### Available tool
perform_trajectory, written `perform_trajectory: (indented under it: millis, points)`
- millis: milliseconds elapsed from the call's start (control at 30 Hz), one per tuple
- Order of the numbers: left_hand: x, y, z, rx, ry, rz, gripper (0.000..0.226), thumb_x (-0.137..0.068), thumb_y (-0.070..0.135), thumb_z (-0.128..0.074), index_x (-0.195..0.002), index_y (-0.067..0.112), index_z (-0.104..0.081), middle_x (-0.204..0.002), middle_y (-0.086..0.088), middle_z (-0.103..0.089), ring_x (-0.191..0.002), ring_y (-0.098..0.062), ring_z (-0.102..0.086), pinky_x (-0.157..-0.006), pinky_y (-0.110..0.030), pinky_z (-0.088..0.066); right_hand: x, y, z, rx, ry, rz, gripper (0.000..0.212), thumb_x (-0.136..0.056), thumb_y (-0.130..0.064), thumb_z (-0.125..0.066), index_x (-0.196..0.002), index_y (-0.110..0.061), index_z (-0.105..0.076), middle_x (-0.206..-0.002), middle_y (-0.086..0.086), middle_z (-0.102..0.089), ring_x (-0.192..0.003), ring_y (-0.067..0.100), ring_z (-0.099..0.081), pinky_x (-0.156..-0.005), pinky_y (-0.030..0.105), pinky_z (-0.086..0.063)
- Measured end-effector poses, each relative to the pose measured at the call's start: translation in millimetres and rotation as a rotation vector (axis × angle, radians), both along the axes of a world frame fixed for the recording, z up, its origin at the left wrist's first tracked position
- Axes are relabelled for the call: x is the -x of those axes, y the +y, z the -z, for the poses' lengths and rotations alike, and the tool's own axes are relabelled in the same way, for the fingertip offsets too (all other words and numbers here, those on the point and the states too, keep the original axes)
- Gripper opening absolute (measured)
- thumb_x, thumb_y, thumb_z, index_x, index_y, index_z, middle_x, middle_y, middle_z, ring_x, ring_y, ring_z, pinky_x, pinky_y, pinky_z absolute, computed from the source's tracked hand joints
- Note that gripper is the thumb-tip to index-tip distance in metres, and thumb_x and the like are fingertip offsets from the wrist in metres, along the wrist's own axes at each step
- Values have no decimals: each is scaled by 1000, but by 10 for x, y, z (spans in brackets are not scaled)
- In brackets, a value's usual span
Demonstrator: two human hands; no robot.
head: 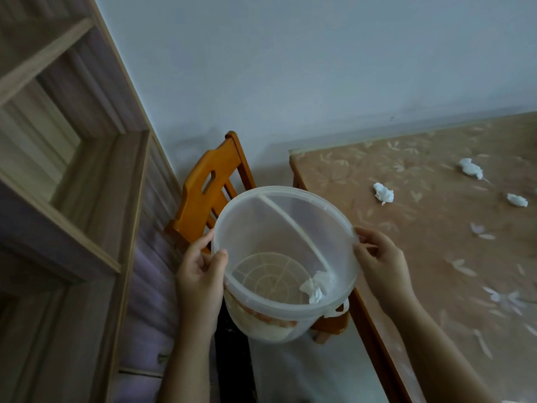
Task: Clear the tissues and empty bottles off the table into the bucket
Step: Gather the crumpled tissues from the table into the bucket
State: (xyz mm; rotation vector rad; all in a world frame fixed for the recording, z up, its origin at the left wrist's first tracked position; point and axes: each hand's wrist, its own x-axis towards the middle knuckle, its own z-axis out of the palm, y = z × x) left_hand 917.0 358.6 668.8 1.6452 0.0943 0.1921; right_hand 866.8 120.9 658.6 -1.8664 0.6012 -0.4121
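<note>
We hold the translucent bucket (286,191) off the table's (406,257) edge, left hand (200,271) and right hand (380,260) each gripping its rim. One crumpled tissue (315,287) lies inside, and three tissues (383,193) remain on the leaf-patterned top. We see no bottles. Collection seems barely begun, and next we must free a hand. Behind stand an orange chair (209,181), wooden shelving (72,141) and a pale wall (290,68).

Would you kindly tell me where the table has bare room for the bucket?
The table's far-left corner, between its left edge and the nearest crumpled tissue, is bare. So is the near strip beside the right hand. The far right is crowded: a far tissue and a rightmost tissue.
</note>
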Motion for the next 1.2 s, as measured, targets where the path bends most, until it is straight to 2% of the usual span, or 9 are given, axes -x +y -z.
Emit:
perform_trajectory:
  millis: [167, 267, 433, 567, 733, 867, 967, 1100, 1200]
  points:
    - [-276, -36, 80, 17, 38, -24, 30, -83, 10, -60, -101, 35, -60, -76, 9, -60, -59, 9, -58, -49, -11, -46, -290, -27, 46, -24, -9, -17, 26, -83, -17, -54, -88, -42, -55, -100, 1, -62, -77, 7, -62, -68, 25, -50]
    - [-542, -132, 71, 15, 33, -25, 30, -82, 11, -60, -98, 36, -61, -78, 12, -60, -62, 11, -58, -48, -9, -45, -554, -130, 55, -50, -16, -18, 26, -83, -15, -55, -91, -39, -56, -101, 6, -63, -78, 14, -63, -74, 34, -54]
    - [-1137, -347, -104, -76, 10, 21, 29, -82, 19, -61, -100, 43, -62, -72, 3, -64, -63, 0, -61, -55, -22, -49, -987, -370, -8, -149, -62, -20, 29, -83, -12, -55, -90, -40, -58, -100, 4, -63, -81, 19, -64, -79, 43, -54]
    - [-1541, -600, -236, -113, -64, 68, 32, -82, 16, -60, -94, 46, -61, -73, -7, -60, -60, -5, -57, -55, -18, -51, -1277, -602, -49, -210, -111, -7, 30, -84, -11, -56, -88, -40, -59, -95, -1, -65, -81, 15, -65, -76, 38, -55]
    - [-1831, -907, -196, -128, -79, 121, 33, -83, 13, -60, -98, 42, -60, -72, 6, -61, -63, -1, -61, -55, -18, -51, -1503, -884, -46, -202, -119, 29, 33, -84, -6, -55, -89, -39, -58, -82, -6, -64, -73, 10, -62, -71, 33, -53]
    - [-2065, -1115, -144, -146, -55, 188, 30, -83, 15, -59, -107, 34, -60, -69, 2, -60, -59, -6, -59, -50, -14, -47, -1625, -1066, -12, -186, -108, 91, 32, -84, -5, -54, -92, -36, -60, -74, -7, -62, -59, 0, -58, -55, 16, -48]
    - [-2271, -1291, -119, -172, -55, 244, 29, -84, 15, -58, -105, 36, -59, -67, 0, -59, -57, -8, -58, -48, -19, -48, -1703, -1175, 7, -175, -98, 144, 29, -84, -7, -55, -95, -33, -61, -67, -8, -61, -59, 8, -56, -59, 25, -50]
    - [-2583, -1533, -127, -191, -55, 349, 29, -85, 17, -56, -113, 27, -59, -66, -8, -56, -59, -23, -55, -53, -42, -50, -1814, -1290, 25, -152, -93, 263, 26, -85, -9, -56, -100, -28, -63, -69, -10, -63, -64, 9, -61, -65, 35, -53]
    - [-2835, -1669, -125, -200, -81, 413, 30, -85, 18, -56, -111, 31, -57, -63, -2, -50, -56, -12, -51, -54, -37, -48, -1923, -1364, 40, -152, -85, 328, 25, -84, -9, -56, -105, -23, -63, -79, -9, -63, -71, 17, -61, -69, 40, -53]
